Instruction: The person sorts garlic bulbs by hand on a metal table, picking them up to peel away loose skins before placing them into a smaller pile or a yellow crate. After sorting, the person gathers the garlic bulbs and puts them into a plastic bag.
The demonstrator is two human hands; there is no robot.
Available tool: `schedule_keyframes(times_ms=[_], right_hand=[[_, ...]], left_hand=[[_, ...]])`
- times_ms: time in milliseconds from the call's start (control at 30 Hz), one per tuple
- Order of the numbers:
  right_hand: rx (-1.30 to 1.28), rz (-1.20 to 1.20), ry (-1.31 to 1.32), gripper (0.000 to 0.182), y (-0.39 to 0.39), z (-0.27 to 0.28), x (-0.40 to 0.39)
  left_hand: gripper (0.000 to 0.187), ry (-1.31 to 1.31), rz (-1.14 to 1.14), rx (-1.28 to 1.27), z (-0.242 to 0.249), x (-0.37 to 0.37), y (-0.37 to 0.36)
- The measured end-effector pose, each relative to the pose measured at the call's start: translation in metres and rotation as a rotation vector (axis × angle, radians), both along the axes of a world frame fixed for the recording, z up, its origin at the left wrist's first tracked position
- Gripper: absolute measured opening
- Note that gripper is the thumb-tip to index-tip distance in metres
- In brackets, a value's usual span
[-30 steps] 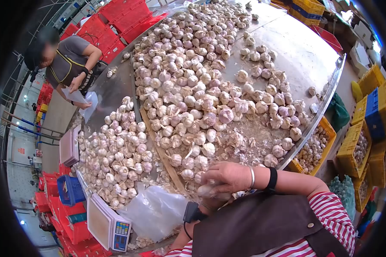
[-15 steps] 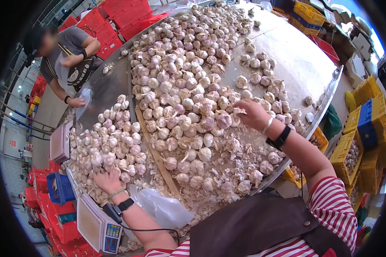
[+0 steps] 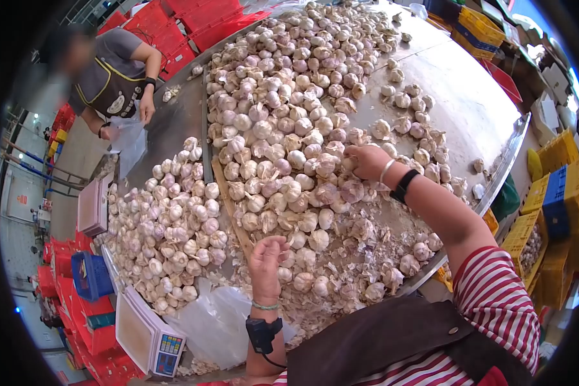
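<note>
Heaped garlic bulbs [image 3: 283, 128] cover the middle of a metal table. My right hand [image 3: 370, 162] is at the right side of this heap, fingers closed round a garlic bulb that is mostly hidden. My left hand [image 3: 268, 257] is raised near the wooden divider [image 3: 233, 209], its fingers loosely bent and nothing visible in them. Left of the divider lies a second pile of cleaner, whiter garlic bulbs [image 3: 174, 225]. Loose garlic skins [image 3: 367, 238] litter the table below my right hand. A clear plastic bag [image 3: 215, 321] lies left of my left wrist.
A weighing scale [image 3: 148, 331] stands at the table's near left edge, with another scale [image 3: 93, 206] beyond it. Across the table a co-worker [image 3: 112, 83] holds a plastic bag [image 3: 130, 138]. Red crates [image 3: 174, 26] and yellow crates [image 3: 560, 154] are stacked around.
My left hand has lifted off the left garlic pile and moved right to the divider. My right hand stays over the main heap, fingers now closed round a bulb. The co-worker's hands meet at the bag.
</note>
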State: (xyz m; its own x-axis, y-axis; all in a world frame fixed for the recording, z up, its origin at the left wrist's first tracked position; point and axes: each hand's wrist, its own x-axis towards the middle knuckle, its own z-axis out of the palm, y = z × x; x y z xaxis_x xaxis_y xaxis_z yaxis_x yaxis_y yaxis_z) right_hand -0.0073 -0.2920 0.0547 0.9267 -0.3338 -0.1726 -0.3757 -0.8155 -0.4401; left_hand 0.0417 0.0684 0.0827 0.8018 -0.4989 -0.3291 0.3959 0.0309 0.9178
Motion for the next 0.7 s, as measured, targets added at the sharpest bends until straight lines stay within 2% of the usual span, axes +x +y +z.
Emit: schedule_keyframes(times_ms=[67, 100, 167, 233, 300, 400, 467, 500, 567, 633, 700], right_hand=[[0.105, 0.033, -0.203, 0.047, 0.01, 0.02, -0.013], [0.113, 0.039, -0.194, 0.047, 0.022, 0.034, -0.022], [0.269, 0.183, -0.446, 0.045, 0.054, 0.065, -0.042], [0.322, 0.237, -0.425, 0.044, 0.081, 0.08, -0.063], [0.382, 0.292, -0.394, 0.053, 0.103, 0.099, -0.082], [0.329, 0.25, -0.34, 0.057, 0.119, 0.108, -0.108], [0.405, 0.113, -0.445, 0.06, 0.126, 0.107, -0.125], [0.404, 0.104, -0.45, 0.06, 0.13, 0.104, -0.132], [0.492, 0.091, -0.646, 0.057, 0.14, 0.093, -0.145], [0.544, 0.082, -0.661, 0.059, 0.154, 0.089, -0.16], [0.832, -0.058, -0.714, 0.063, 0.171, 0.079, -0.172]], left_hand=[[0.024, -0.119, -0.093, 0.068, 0.004, -0.005, -0.006], [0.024, -0.11, -0.087, 0.076, 0.008, -0.009, -0.014], [0.031, -0.336, -0.178, 0.054, 0.015, -0.022, -0.033], [0.041, -0.408, -0.295, 0.011, 0.022, -0.032, -0.049], [0.05, -0.379, -0.422, -0.043, 0.038, -0.042, -0.061], [0.05, -0.295, -0.418, -0.137, 0.047, -0.062, -0.063], [0.049, -0.234, -0.442, -0.213, 0.05, -0.071, -0.06], [0.049, -0.234, -0.452, -0.212, 0.053, -0.076, -0.059], [0.047, -0.035, -0.422, -0.329, 0.059, -0.088, -0.058], [0.046, 0.015, -0.425, -0.348, 0.059, -0.103, -0.06], [0.044, 0.074, -0.427, -0.366, 0.057, -0.113, -0.059]])
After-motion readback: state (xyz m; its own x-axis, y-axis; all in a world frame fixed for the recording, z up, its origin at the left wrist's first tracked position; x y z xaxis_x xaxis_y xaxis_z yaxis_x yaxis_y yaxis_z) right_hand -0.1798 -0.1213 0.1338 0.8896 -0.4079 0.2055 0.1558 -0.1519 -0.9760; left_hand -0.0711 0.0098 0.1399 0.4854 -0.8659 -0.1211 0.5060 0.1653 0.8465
